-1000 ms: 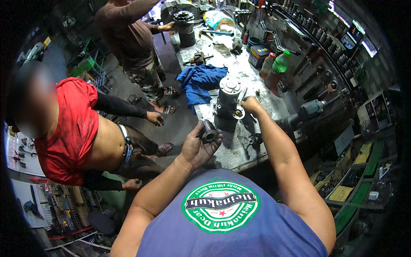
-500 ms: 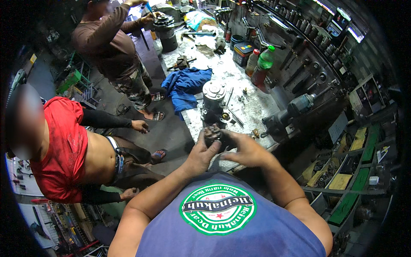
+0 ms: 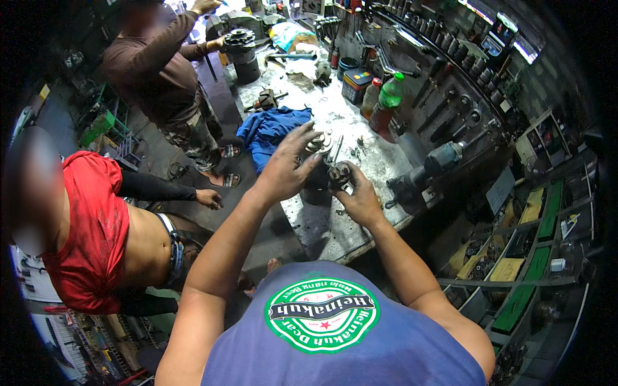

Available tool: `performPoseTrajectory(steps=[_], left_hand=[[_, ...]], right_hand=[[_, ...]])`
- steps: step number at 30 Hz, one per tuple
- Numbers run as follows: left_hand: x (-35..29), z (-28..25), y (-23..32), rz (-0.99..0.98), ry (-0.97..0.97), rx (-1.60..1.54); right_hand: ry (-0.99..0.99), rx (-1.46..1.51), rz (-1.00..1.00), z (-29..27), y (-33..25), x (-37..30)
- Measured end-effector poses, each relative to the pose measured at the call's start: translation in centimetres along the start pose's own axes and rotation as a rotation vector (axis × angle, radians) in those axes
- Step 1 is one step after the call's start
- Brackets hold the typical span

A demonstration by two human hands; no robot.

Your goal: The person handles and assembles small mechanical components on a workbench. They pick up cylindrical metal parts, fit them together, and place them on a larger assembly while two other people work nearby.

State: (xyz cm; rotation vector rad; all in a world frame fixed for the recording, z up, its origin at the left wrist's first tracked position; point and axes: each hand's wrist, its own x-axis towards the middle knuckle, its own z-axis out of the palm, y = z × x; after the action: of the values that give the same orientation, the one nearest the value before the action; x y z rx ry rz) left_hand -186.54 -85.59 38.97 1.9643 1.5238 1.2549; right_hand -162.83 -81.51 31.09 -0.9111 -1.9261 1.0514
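Your right hand [image 3: 362, 201] is wrapped around the small dark round metal part [image 3: 339, 174], fingers closed on it, holding it just above the surface [image 3: 335, 231] near its front edge. That's a switch from a second ago, when the part sat in your left palm while the right reached out toward the bench; half a second back both hands were cupped together on it. Now your left hand [image 3: 286, 168] has come off, fingers spread wide and loose, hovering just left of the part and over the tall metal cylinder [image 3: 320, 149] standing behind it. Whether the fingertips touch that cylinder, I can't tell from here.

So the part has passed from left to right, and the left is free. My read: you're in the middle of fitting or turning something on that part, with the open hand poised to come back in.

Around you: a blue cloth [image 3: 273, 128] lies crumpled on the surface's left side, a green-capped bottle [image 3: 386, 106] and a red-capped one [image 3: 370, 96] stand further back, and a grey power tool [image 3: 428, 168] rests at the right edge. The person in the red shirt [image 3: 87, 225] stands at your left, and another in a brown shirt [image 3: 158, 64] works at the far end on a dark gear-topped cylinder [image 3: 243, 51].
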Motion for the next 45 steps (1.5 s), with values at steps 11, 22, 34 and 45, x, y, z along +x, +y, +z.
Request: performPoseTrajectory(steps=[11,22,34,45], left_hand=[[0.1,0.8,-1.2,-0.04,-0.067,-0.075],[-0.1,1.1,-1.7,-0.027,-0.048,-0.047],[0.1,1.0,-1.9,-0.017,-0.042,-0.054],[0.3,1.2,-2.2,-0.049,-0.065,-0.11]], right_hand=[[-0.165,-0.024,0.103,-0.9,0.1,1.6],[-0.155,0.017,0.085,-0.9,-0.1,1.6],[0.086,0.252,0.039,-0.2,0.1,1.1],[0.236,-0.116,-0.086,-3.1,0.1,-0.1]])
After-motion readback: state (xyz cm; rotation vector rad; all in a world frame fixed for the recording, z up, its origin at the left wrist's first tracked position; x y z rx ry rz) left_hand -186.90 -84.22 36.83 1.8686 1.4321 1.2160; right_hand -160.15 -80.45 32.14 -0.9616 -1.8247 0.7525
